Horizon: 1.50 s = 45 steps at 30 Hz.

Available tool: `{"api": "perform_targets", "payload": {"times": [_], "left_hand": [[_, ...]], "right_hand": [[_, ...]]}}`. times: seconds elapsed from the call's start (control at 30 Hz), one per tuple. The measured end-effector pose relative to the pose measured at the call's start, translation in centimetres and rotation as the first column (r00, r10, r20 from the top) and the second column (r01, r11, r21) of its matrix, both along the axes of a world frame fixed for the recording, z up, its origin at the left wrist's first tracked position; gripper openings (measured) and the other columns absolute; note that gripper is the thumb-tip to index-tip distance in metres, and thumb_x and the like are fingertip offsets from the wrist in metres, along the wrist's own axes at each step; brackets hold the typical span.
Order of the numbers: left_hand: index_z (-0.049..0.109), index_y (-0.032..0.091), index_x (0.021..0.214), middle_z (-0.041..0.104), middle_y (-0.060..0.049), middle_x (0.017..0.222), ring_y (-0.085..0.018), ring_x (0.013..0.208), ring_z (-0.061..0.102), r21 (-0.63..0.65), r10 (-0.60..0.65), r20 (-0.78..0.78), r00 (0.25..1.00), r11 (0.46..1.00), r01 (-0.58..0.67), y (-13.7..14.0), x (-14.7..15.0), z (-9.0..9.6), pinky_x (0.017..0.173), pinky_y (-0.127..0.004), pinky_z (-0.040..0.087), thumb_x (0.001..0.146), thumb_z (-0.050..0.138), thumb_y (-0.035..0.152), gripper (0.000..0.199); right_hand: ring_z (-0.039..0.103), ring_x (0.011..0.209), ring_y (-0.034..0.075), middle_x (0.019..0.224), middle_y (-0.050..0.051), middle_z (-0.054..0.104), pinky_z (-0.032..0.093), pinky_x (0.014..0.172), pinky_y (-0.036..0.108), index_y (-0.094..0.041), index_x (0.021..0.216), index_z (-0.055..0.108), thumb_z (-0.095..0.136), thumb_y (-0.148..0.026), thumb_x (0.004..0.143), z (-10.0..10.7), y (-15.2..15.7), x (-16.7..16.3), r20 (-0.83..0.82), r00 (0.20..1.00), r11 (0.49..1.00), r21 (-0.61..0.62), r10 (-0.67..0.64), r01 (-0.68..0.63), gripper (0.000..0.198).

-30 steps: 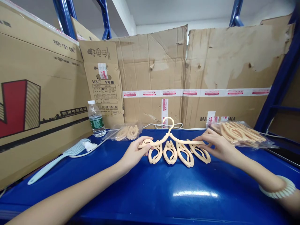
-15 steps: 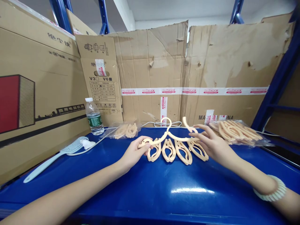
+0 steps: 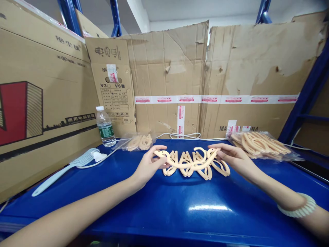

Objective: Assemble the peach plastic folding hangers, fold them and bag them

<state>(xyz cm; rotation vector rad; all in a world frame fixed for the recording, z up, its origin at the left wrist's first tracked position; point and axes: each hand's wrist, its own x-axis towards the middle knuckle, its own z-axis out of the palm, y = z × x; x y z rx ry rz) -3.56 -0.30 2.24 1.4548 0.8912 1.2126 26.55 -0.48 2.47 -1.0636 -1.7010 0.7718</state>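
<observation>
A cream folding clothes hanger [image 3: 192,166] is stretched between my two hands, its arms spread and its hook curling up near the middle. My left hand [image 3: 151,164] pinches the hanger's left end between thumb and fingers. The right end is gripped by my right hand [image 3: 232,156], which wears a pale bracelet at the wrist. Behind and below it, several folded hangers [image 3: 221,167] lie in a row on the blue table [image 3: 164,212]. The held hanger partly covers them.
Bagged hangers [image 3: 262,144] lie at the right, with a smaller bag of hangers [image 3: 140,141] at the back left. A water bottle [image 3: 106,128], a light blue hairbrush [image 3: 64,169] and a white cable [image 3: 177,135] are also there. Cardboard [image 3: 167,65] walls off the back.
The hanger's arms have swung from sloping downward to sagging in the middle, and its hook has tipped. My right hand, loosely spread before, now grips the right end.
</observation>
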Motion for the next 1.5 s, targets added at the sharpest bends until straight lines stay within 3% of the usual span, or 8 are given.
{"api": "perform_targets", "payload": {"times": [0.23, 0.37, 0.53, 0.77, 0.93, 1.17, 1.33, 1.5], "left_hand": [[0.049, 0.021, 0.111, 0.058, -0.002, 0.093, -0.014, 0.067, 0.064, 0.036, -0.116, -0.072, 0.991, 0.992, 0.119, -1.1, 1.1, -0.4, 0.06, -0.03, 0.058, 0.071, 0.07, 0.031, 0.047], [0.048, 0.021, 0.112, 0.057, -0.003, 0.097, -0.014, 0.071, 0.064, 0.089, -0.157, -0.096, 0.983, 0.982, 0.166, -1.5, 1.2, -0.7, 0.057, -0.027, 0.058, 0.074, 0.07, 0.032, 0.045], [0.046, 0.021, 0.117, 0.057, 0.0, 0.084, -0.015, 0.071, 0.064, 0.107, -0.146, -0.042, 0.988, 0.983, 0.15, -1.4, 1.2, -0.7, 0.059, -0.026, 0.058, 0.073, 0.072, 0.029, 0.053], [0.048, 0.019, 0.092, 0.068, -0.004, 0.088, -0.018, 0.08, 0.066, 0.159, -0.087, -0.015, 0.996, 0.983, 0.089, -1.2, 0.9, -0.6, 0.069, -0.027, 0.055, 0.072, 0.074, 0.027, 0.034], [0.061, 0.019, 0.097, 0.064, -0.006, 0.103, -0.02, 0.1, 0.062, 0.271, -0.136, -0.179, 0.974, 0.945, 0.182, -1.9, 0.8, -0.6, 0.083, -0.029, 0.053, 0.08, 0.066, 0.025, 0.019], [0.059, 0.022, 0.117, 0.062, -0.007, 0.119, -0.023, 0.112, 0.059, 0.197, -0.327, -0.269, 0.906, 0.902, 0.385, -2.5, 1.0, -0.1, 0.094, -0.034, 0.049, 0.086, 0.059, 0.024, 0.031], [0.055, 0.022, 0.122, 0.06, -0.009, 0.123, -0.023, 0.115, 0.057, 0.121, -0.328, -0.242, 0.913, 0.923, 0.364, -2.0, 0.6, -0.5, 0.098, -0.036, 0.047, 0.086, 0.06, 0.026, 0.036], [0.051, 0.022, 0.123, 0.056, -0.01, 0.126, -0.022, 0.114, 0.056, 0.12, -0.326, -0.244, 0.913, 0.924, 0.362, -1.9, 0.5, -0.7, 0.098, -0.037, 0.046, 0.088, 0.059, 0.027, 0.037]], "right_hand": [[0.058, 0.061, 0.013, 0.073, -0.001, 0.06, 0.05, 0.059, 0.028, -0.023, 0.085, 0.045, 0.067, -0.046, 0.079, -0.7, -1.3, -3.2, -0.154, 0.97, 0.982, 0.01, 0.188, -0.189, 0.033], [0.06, 0.075, 0.015, 0.083, 0.003, 0.063, 0.051, 0.069, 0.028, -0.019, 0.084, 0.057, 0.062, -0.042, 0.085, -0.7, -2.1, -3.8, 0.033, 0.942, 0.943, -0.007, 0.333, -0.333, 0.023], [0.061, 0.102, 0.021, 0.114, 0.008, 0.064, 0.05, 0.089, 0.035, -0.022, 0.109, 0.066, 0.058, -0.039, 0.089, -0.6, -2.7, -3.8, 0.113, 0.887, 0.893, -0.109, 0.448, -0.437, 0.027], [0.055, 0.118, 0.025, 0.135, 0.008, 0.054, 0.05, 0.094, 0.039, -0.029, 0.124, 0.06, 0.063, -0.039, 0.085, -0.7, -2.6, -3.7, 0.086, 0.876, 0.875, -0.152, 0.475, -0.459, 0.04], [0.061, 0.108, 0.022, 0.135, 0.006, 0.054, 0.052, 0.09, 0.039, -0.033, 0.126, 0.058, 0.064, -0.034, 0.085, -0.7, -2.8, -3.7, 0.026, 0.867, 0.858, -0.158, 0.498, -0.488, 0.042], [0.062, 0.107, 0.021, 0.137, 0.005, 0.052, 0.049, 0.096, 0.043, -0.034, 0.128, 0.054, 0.064, -0.028, 0.086, -0.7, -3.1, -3.6, -0.075, 0.823, 0.803, -0.187, 0.563, -0.566, 0.044], [0.049, 0.125, 0.026, 0.141, 0.005, 0.047, 0.049, 0.096, 0.042, -0.032, 0.129, 0.054, 0.064, -0.031, 0.085, -0.5, -3.1, -3.6, -0.043, 0.85, 0.836, -0.165, 0.524, -0.524, 0.045], [0.06, 0.109, 0.022, 0.14, 0.007, 0.048, 0.051, 0.092, 0.039, -0.028, 0.127, 0.056, 0.062, -0.032, 0.087, -0.4, -2.9, -3.3, 0.043, 0.877, 0.874, -0.12, 0.479, -0.471, 0.04]]}}
